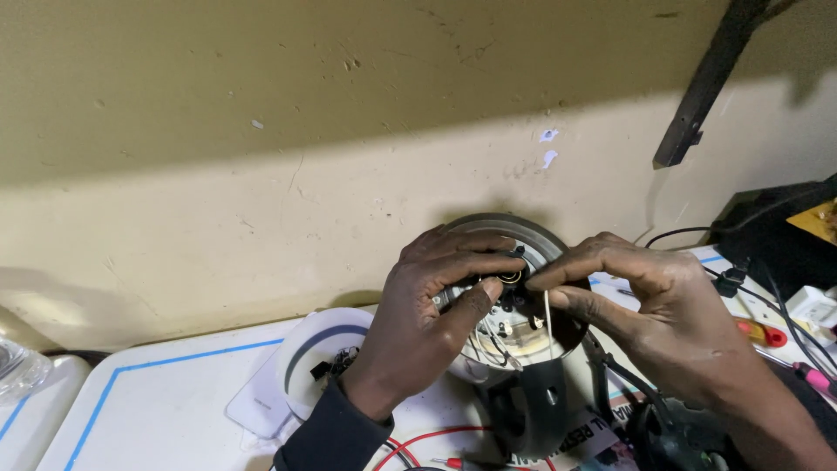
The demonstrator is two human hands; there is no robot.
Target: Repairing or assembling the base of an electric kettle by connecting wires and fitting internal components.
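Both hands close on the same small spot at the middle of the frame. Left hand (417,324) curls over the underside of an upturned kettle (534,234), thumb and forefinger pinched on a small brass ring fitting (511,276) at the centre of the base. Right hand (663,301) comes in from the right of the frame, fingertips pressed together on a thin pale wire (547,307) that hangs straight down from just right of the fitting.

Fitting and wire lie between the two sets of fingertips, touching or nearly so; the left thumb sits just below and left of the fitting, the right fingertips just right of it. Neither hand is clearly nearer. The wire's long axis runs up and down in the frame, its free end pointing toward the lower edge. More thin wires spill from the base below the left thumb.

The kettle lies tilted with its round base facing the camera and its dark handle (534,397) pointing down toward the bottom centre, so its long axis runs away from the viewer toward the wall (261,131).

At lower left of the kettle a white round power base (296,366) rests on the white table (166,410). A red wire (418,439) curves along the bottom edge, and a red-handled screwdriver (763,333) lies at right beside black cables (741,279).
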